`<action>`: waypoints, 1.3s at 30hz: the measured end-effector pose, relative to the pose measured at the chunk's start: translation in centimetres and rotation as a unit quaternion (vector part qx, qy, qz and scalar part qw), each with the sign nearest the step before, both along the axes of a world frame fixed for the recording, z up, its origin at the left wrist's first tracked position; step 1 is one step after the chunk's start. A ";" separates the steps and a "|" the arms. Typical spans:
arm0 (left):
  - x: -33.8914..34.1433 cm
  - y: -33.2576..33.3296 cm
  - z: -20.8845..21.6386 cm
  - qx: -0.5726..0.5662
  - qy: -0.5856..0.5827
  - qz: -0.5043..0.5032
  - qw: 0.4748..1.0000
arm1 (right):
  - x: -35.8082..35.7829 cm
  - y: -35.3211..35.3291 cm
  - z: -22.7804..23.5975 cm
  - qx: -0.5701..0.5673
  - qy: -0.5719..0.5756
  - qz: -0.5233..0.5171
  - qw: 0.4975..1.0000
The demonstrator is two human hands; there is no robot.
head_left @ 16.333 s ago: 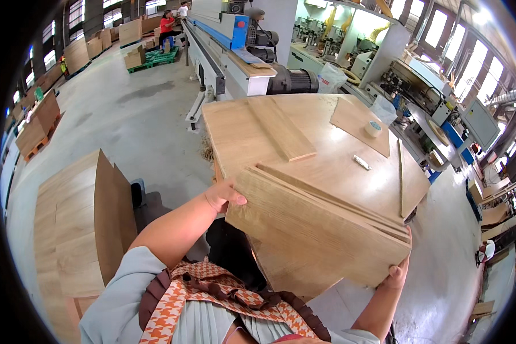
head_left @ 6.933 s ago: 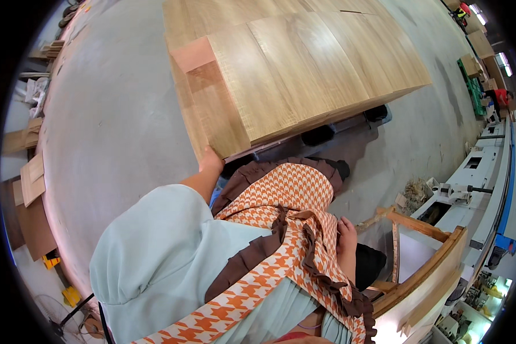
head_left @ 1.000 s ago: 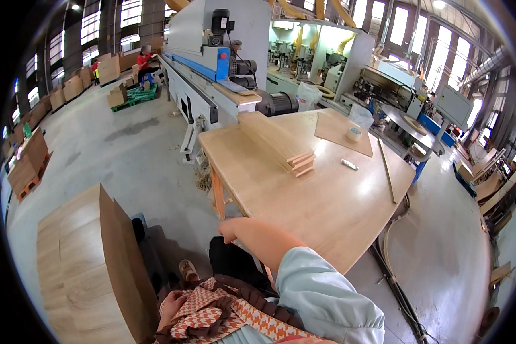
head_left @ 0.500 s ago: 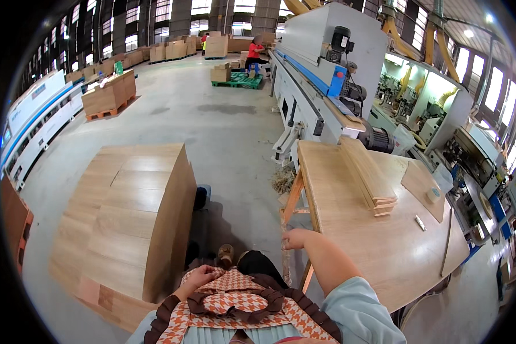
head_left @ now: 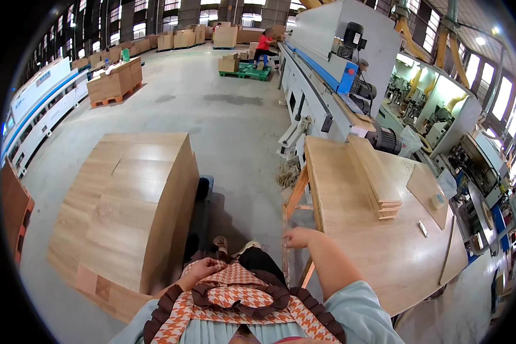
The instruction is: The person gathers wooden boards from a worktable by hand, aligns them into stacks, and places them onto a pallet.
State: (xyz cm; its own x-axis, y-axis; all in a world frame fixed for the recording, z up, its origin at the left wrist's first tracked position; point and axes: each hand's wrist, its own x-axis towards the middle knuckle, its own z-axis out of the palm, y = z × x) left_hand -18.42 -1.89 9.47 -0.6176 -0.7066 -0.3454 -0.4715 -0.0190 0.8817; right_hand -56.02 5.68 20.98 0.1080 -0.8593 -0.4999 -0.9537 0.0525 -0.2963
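Note:
My left hand (head_left: 205, 268) hovers just in front of the orange-and-white checked apron (head_left: 235, 277), its fingers curled together with nothing visible in them. To its left stands a large stack of wood-grain panels (head_left: 133, 189). My right hand (head_left: 296, 237) hangs beside the left edge of a wooden worktable (head_left: 350, 252), the arm bent and the fingers loosely curled. No object shows in that hand either. On the table lies a short stack of narrow wood boards (head_left: 374, 178), away from both hands.
The worktable also carries a thin panel (head_left: 423, 192), a tape roll (head_left: 437, 200) and a small white tube (head_left: 423, 229). A long machine (head_left: 321, 86) runs ahead on the right. Further off, a person in red (head_left: 264, 46) is near a green pallet (head_left: 246, 71).
My view has shifted slightly, with the table and machine now a little further right. My left hand has lifted slightly. My right hand keeps nearly the same pose, and my feet have shifted.

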 end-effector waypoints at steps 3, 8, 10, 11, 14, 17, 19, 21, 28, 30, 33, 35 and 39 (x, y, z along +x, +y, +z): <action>-0.3 -0.7 -1.3 -0.034 -0.058 -0.056 0.996 | 0.9 0.3 1.6 0.027 -0.016 -0.026 0.999; -0.9 -0.2 -0.7 0.034 0.010 -0.014 0.999 | 0.9 0.2 1.8 0.034 -0.011 -0.028 0.999; -1.3 -0.1 0.2 0.021 -0.015 -0.017 1.000 | 0.8 0.4 1.4 0.027 -0.002 -0.021 0.999; -1.3 0.0 0.5 0.023 -0.014 -0.017 1.000 | 0.8 0.4 1.6 0.025 -0.011 -0.026 0.999; -1.1 0.2 0.5 0.020 0.008 -0.031 0.999 | 1.2 0.4 2.4 0.027 -0.021 -0.032 0.999; 0.0 0.0 -0.1 -0.039 -0.030 -0.034 0.998 | 1.4 0.3 2.8 0.020 -0.019 -0.018 0.999; 0.2 0.2 0.7 0.020 0.027 -0.004 0.999 | 1.2 0.4 2.6 0.011 -0.016 -0.005 1.000; 0.7 0.6 1.3 0.046 0.026 0.023 0.998 | 1.1 0.5 2.3 0.024 -0.014 -0.032 0.999; 1.2 0.2 -1.0 0.041 0.053 0.021 0.998 | 1.3 0.6 2.0 0.025 -0.022 -0.041 0.999; 0.6 0.6 1.1 0.028 0.027 0.017 0.999 | 0.9 0.4 1.9 0.027 -0.002 -0.049 0.998; 0.5 0.7 1.0 0.040 0.006 0.025 0.999 | 1.4 0.3 2.3 0.053 0.006 -0.047 0.997; 0.5 1.0 0.5 0.102 0.075 0.044 0.991 | 1.2 0.3 1.8 0.043 0.000 -0.044 0.998; 0.2 1.1 3.3 0.066 0.045 0.047 0.996 | 0.4 0.4 1.1 0.014 -0.008 -0.049 0.999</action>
State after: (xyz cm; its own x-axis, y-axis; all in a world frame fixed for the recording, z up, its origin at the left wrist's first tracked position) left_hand -18.27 -0.82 12.73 -0.5826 -0.7152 -0.3860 -0.3817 -0.1785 0.9069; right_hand -55.65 6.07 22.11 0.0330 -0.8514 -0.5235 -0.9385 0.1537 -0.3091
